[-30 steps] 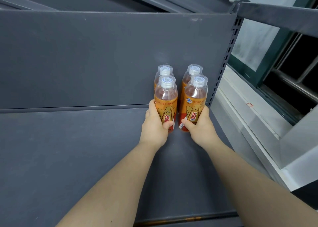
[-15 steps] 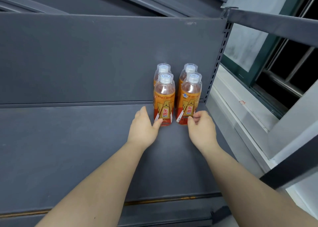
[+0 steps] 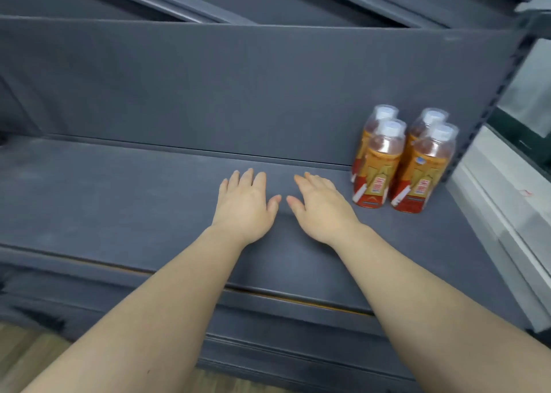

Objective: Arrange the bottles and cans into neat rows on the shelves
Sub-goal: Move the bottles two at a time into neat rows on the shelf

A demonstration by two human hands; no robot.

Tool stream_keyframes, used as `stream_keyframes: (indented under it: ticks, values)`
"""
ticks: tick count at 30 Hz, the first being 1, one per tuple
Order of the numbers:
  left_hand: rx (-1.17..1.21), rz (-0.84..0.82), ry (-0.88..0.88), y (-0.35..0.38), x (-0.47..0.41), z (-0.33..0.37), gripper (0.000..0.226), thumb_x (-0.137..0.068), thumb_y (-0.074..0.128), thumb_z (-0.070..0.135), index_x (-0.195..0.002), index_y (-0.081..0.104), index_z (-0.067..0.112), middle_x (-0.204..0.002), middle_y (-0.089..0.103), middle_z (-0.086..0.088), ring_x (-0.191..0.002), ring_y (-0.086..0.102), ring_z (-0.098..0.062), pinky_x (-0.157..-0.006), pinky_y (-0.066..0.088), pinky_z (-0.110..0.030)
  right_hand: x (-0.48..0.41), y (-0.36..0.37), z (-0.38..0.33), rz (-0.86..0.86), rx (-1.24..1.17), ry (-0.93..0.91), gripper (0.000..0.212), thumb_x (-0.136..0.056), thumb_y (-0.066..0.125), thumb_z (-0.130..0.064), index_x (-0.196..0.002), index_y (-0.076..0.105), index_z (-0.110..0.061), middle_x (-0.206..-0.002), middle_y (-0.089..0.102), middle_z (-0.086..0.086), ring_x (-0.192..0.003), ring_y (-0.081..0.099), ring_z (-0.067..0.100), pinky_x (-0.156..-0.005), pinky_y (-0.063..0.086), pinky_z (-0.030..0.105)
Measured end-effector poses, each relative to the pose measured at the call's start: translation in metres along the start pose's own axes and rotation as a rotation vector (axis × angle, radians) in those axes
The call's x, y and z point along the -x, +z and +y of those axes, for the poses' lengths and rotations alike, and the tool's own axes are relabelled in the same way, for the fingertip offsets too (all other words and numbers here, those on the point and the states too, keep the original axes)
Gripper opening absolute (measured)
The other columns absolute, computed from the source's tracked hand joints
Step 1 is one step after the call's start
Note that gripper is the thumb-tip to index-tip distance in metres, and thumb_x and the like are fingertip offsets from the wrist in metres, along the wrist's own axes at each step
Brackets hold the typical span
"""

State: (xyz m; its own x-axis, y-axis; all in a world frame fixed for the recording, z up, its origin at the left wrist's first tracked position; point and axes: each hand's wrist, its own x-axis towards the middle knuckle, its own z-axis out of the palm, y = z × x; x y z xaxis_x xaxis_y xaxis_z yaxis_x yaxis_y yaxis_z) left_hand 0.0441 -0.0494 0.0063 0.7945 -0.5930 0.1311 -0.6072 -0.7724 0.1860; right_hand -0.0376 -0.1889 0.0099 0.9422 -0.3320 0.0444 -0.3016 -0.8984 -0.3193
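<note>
Bottle labels [image 3: 376, 184] blurred, illegible

Both bare forearms reach forward, side by side. The left hand [image 3: 244, 203] is palm down with its fingers straight and together. The right hand [image 3: 320, 206] is also palm down, fingers relaxed. The two thumbs almost meet, and neither hand holds anything.

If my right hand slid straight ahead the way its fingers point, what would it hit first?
Probably the back panel, though depth is hard to judge. The right hand points forward and slightly left, and the four bottles stand off to its right, outside that line.
</note>
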Motion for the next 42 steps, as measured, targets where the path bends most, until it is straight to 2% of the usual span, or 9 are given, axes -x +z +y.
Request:
stream_keyframes:
  ticks: [12,23,26,29,31,36,39,42]
  values:
    - [-0.021,0.024,-0.311,-0.054,0.095,-0.209,0.061,-0.104,0.033,0.048,-0.152,0.028,0.011,-0.163,0.023,-0.013,-0.150,0.016,-0.037,-0.122,0.013,-0.049,-0.022,0.064,-0.209,-0.135,0.053,-0.219,0.063,-0.107,0.028,-0.048,-0.160,0.011,-0.020,-0.168,0.003,0.007,-0.154,-0.001,0.023,-0.125,0.004,0.038]
    - [-0.063,0.086,-0.537,-0.082,0.195,-0.382,0.057,-0.102,0.033,0.049,-0.144,0.040,0.010,-0.150,0.041,-0.011,-0.139,0.034,-0.035,-0.114,0.028,-0.050,-0.016,0.138,-0.403,-0.222,0.083,-0.472,0.064,-0.106,0.027,-0.050,-0.160,0.010,-0.019,-0.168,0.003,0.009,-0.154,-0.001,0.024,-0.125,0.005,0.041]
    - [-0.076,0.111,-0.610,-0.087,0.222,-0.421,0.051,-0.102,0.035,0.049,-0.133,0.047,0.011,-0.136,0.051,-0.008,-0.127,0.042,-0.032,-0.108,0.033,-0.047,-0.014,0.157,-0.452,-0.259,0.094,-0.557,0.064,-0.106,0.027,-0.050,-0.160,0.011,-0.018,-0.168,0.004,0.010,-0.154,0.000,0.026,-0.125,0.006,0.042]
    - [-0.076,0.121,-0.707,-0.096,0.246,-0.454,0.038,-0.101,0.037,0.048,-0.112,0.049,0.014,-0.119,0.054,-0.005,-0.116,0.046,-0.031,-0.102,0.036,-0.046,-0.017,0.176,-0.497,-0.278,0.120,-0.638,0.064,-0.106,0.026,-0.050,-0.160,0.012,-0.018,-0.167,0.006,0.010,-0.154,0.003,0.027,-0.124,0.008,0.043]
    - [-0.080,0.118,-0.767,-0.101,0.261,-0.476,0.035,-0.101,0.036,0.048,-0.107,0.046,0.015,-0.119,0.053,-0.005,-0.116,0.046,-0.031,-0.102,0.036,-0.046,-0.019,0.188,-0.527,-0.291,0.123,-0.699,0.063,-0.106,0.027,-0.050,-0.160,0.014,-0.019,-0.167,0.009,0.009,-0.154,0.005,0.027,-0.124,0.010,0.043]
    - [-0.117,0.113,-0.922,-0.111,0.293,-0.531,0.051,-0.102,0.036,0.049,-0.136,0.044,0.013,-0.148,0.043,-0.010,-0.138,0.034,-0.034,-0.113,0.027,-0.047,-0.027,0.220,-0.600,-0.298,0.118,-0.868,0.062,-0.106,0.029,-0.048,-0.158,0.019,-0.017,-0.164,0.020,0.010,-0.152,0.013,0.027,-0.122,0.015,0.040]
    - [-0.161,0.109,-1.006,-0.120,0.305,-0.561,0.053,-0.101,0.036,0.050,-0.138,0.043,0.013,-0.146,0.044,-0.009,-0.136,0.036,-0.032,-0.112,0.028,-0.046,-0.035,0.237,-0.638,-0.322,0.094,-0.953,0.061,-0.106,0.031,-0.047,-0.157,0.022,-0.015,-0.162,0.026,0.012,-0.150,0.019,0.030,-0.120,0.021,0.042]
    - [-0.190,0.117,-1.068,-0.132,0.309,-0.589,0.055,-0.101,0.035,0.052,-0.140,0.042,0.014,-0.147,0.043,-0.008,-0.135,0.036,-0.032,-0.113,0.027,-0.048,-0.046,0.250,-0.673,-0.370,0.074,-1.018,0.063,-0.106,0.031,-0.048,-0.158,0.019,-0.015,-0.163,0.023,0.013,-0.151,0.016,0.030,-0.121,0.017,0.041]
